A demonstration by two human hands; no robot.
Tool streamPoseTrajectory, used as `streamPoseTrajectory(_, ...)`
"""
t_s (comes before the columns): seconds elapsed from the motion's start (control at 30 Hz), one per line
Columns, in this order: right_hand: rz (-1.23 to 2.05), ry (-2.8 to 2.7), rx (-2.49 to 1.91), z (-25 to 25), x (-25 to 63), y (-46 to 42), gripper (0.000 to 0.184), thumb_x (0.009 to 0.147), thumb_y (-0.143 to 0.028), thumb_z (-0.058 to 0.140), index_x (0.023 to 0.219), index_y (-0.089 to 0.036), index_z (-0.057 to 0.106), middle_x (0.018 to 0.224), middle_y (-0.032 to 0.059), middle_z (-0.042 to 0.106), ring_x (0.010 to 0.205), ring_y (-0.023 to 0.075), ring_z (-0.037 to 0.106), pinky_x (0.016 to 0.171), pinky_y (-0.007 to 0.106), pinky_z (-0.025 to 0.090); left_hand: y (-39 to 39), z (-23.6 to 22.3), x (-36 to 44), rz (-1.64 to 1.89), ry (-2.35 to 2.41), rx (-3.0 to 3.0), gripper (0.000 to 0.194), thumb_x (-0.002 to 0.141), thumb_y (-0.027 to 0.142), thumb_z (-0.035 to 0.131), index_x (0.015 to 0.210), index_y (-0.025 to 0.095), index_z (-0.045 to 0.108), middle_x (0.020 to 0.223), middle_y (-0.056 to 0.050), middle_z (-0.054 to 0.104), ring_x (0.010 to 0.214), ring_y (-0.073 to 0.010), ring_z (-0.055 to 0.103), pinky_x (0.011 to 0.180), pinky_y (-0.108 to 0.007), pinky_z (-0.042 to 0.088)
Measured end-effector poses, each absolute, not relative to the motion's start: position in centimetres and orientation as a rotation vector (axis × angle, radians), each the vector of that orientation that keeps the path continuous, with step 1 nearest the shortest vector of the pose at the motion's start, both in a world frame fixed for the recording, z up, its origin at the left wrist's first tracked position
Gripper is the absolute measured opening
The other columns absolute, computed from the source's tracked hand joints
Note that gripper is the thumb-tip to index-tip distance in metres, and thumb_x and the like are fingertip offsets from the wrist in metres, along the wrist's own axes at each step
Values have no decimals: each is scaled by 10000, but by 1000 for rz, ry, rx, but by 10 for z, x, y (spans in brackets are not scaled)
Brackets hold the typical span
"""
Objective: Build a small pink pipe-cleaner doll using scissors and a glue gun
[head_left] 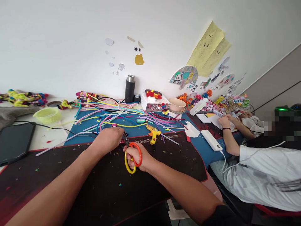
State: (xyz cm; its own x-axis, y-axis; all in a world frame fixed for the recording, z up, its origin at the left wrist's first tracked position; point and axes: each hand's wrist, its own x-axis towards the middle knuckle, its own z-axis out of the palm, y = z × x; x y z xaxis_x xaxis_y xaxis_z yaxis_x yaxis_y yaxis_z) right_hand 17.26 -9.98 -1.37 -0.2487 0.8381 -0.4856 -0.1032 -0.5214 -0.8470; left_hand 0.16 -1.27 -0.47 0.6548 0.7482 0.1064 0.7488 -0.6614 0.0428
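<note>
My right hand (138, 158) grips a pair of scissors (133, 153) with an orange and a yellow handle loop, blades pointing up-left toward my left hand. My left hand (108, 139) is closed in a loose fist over a small pink piece (114, 125) on the black desk mat (98, 182); what it pinches is mostly hidden. The scissor tips meet the fingers of my left hand. A pile of coloured pipe cleaners (117, 116) lies just beyond both hands on a blue mat.
A yellow glue gun (152, 134) lies right of the scissors. A tablet (14, 141) lies at left, a black flask (129, 88) and white box (154, 101) by the wall. Another person in white (265, 175) sits at right, hand on papers, near a white power bank (211, 140).
</note>
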Motion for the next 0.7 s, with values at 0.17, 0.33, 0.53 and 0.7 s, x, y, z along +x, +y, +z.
streamPoseTrajectory(0.17,1830,-944,-1326,-17,173,-98,261,676,-234,560,936,-229,537,524,-110,493,338,96,377,365,220,358,-11,-8,3,-132,-1299,-2851,326,1032,157,411,978,123,730,933,-186,771,817,-330,761,681,-379,528)
streamPoseTrajectory(0.33,1839,-926,-1348,-17,172,-98,215,718,-201,560,931,-226,541,509,-110,479,334,97,369,366,216,340,-10,-8,3,-106,-1303,-2851,321,1051,175,416,977,138,726,940,-171,776,822,-304,761,681,-348,504)
streamPoseTrajectory(0.53,1770,-930,-1378,-16,167,-99,106,795,-159,579,884,-211,556,477,-114,453,312,82,349,375,209,266,-9,-11,4,-169,-1343,-2847,336,1059,224,414,953,150,724,912,-157,775,810,-312,754,662,-356,476)
streamPoseTrajectory(0.7,1781,-909,-1245,-11,170,-103,140,784,-221,624,920,-204,594,506,-113,475,325,82,378,383,218,256,-3,-19,-10,-351,-1482,-2795,438,1106,355,353,1097,187,757,1019,-143,807,886,-328,760,709,-366,472)
